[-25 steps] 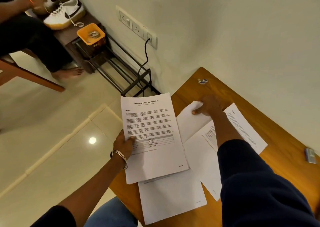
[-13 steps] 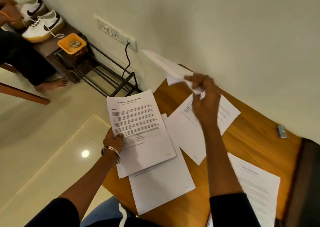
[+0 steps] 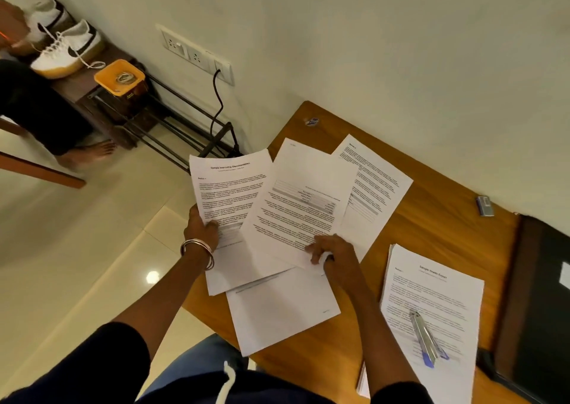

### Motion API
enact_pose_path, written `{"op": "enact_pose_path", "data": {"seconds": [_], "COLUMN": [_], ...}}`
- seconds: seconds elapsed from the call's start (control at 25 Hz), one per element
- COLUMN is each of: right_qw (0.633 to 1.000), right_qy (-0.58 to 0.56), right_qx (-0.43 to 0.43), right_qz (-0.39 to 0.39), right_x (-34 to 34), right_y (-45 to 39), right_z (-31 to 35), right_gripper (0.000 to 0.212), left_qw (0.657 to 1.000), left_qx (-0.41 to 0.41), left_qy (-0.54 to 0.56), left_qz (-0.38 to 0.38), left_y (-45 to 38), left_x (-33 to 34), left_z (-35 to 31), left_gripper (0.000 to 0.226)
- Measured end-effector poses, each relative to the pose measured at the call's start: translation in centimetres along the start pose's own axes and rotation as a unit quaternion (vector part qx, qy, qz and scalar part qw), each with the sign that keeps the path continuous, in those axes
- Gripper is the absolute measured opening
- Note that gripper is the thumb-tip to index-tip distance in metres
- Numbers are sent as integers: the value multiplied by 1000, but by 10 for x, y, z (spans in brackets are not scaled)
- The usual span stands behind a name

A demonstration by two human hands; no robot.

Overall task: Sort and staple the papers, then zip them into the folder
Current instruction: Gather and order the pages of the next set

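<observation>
The left hand (image 3: 200, 229) grips the left edge of a titled printed sheet (image 3: 226, 187), thumb curled over its face, fingers hidden beneath; the sheet juts off the left edge of the wooden table (image 3: 431, 218), over the floor. A metal bangle (image 3: 197, 251) circles that wrist. The right hand (image 3: 331, 252) pinches the near corner of a second sheet (image 3: 303, 206), whose text runs upside down to the viewer; this sheet lies just right of the first and overlaps its right edge. Beyond it, farther right, a third printed sheet (image 3: 374, 184) lies flat on the table, partly covered by the second. Near the person, below both hands, a mostly blank sheet (image 3: 280, 311) rests on the table and overhangs its near-left edge.

To the right of the right hand, apart from it, a stack of papers (image 3: 431, 298) lies on the table with a stapler (image 3: 427, 339) resting on top. At the far right edge sits a dark folder (image 3: 543, 295), touching neither hand. A small box of staples (image 3: 485, 206), as it seems, lies by the wall, far from both hands.
</observation>
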State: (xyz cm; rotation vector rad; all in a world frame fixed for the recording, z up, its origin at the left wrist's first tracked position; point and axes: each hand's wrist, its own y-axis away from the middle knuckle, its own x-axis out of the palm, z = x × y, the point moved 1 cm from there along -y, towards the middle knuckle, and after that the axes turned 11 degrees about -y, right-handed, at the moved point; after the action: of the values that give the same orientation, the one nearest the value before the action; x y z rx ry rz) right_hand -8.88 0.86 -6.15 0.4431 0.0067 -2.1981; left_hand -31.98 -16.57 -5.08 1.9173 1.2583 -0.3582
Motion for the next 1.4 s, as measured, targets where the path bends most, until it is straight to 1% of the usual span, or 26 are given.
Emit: {"op": "enact_pose_path", "data": {"seconds": [0.04,0.08,0.12,0.16,0.2,0.28,0.36,0.6,0.68,0.76,0.8,0.88,0.92,0.96,1.08,1.16,1.24,1.28,1.32,1.4], "right_qw": [997,990,979,970,964,968,972,970,970,967,967,966,965,965,952,926,892,881,873,856], "right_qy": [-36,-41,-17,13,32,45,53,60,84,127,146,165,176,200,277,343,418,442,464,499], "right_qx": [47,81,103,121,144,178,186,199,214,213,198,160,148,138,126,122,118,113,105,102], "right_qz": [-40,-105,-173,-212,-219,-171,-136,-124,-83,-54,-69,-122,-124,-99,40,104,128,126,112,93], "right_x": [-6,-11,-15,-18,-18,-15,-12,-15,-22,-37,-46,-63,-66,-64,-43,-22,-4,4,6,2], "right_y": [-4,-9,-16,-23,-29,-37,-38,-37,-42,-63,-80,-120,-139,-157,-191,-209,-221,-225,-225,-228], "right_z": [8,12,14,11,6,-1,-4,-1,5,17,27,52,63,71,76,70,57,50,46,42], "right_gripper": [41,40,38,33,30,34,39,44,38,26,22,24,27,32,58,80,101,109,114,114], "left_qw": [1000,999,998,997,997,997,997,999,999,999,999,999,999,999,999,1000,1000,1000,1000,1000], "left_qx": [13,32,51,66,76,77,65,39,34,35,40,43,43,42,29,8,-10,-17,-17,-19], "left_qy": [-6,-12,-19,-25,-28,-27,-26,-6,2,2,-3,-5,-10,-18,-28,-20,-14,-12,-12,-20], "left_qz": [-9,-15,-19,-20,-20,-15,-13,-12,-10,-12,-10,-7,-6,-4,4,3,1,3,5,2], "left_y": [3,6,8,10,11,11,11,13,15,15,15,13,12,12,15,15,12,10,9,9], "left_x": [0,1,0,-1,-1,-3,-4,-2,-1,-1,-1,1,2,3,8,9,10,10,10,11], "left_z": [0,-1,-3,-5,-5,-5,-6,-3,-2,-1,-2,-1,-1,1,8,12,13,14,14,10], "left_gripper": [44,42,41,41,41,42,42,42,41,42,43,45,46,47,48,48,49,49,49,49]}}
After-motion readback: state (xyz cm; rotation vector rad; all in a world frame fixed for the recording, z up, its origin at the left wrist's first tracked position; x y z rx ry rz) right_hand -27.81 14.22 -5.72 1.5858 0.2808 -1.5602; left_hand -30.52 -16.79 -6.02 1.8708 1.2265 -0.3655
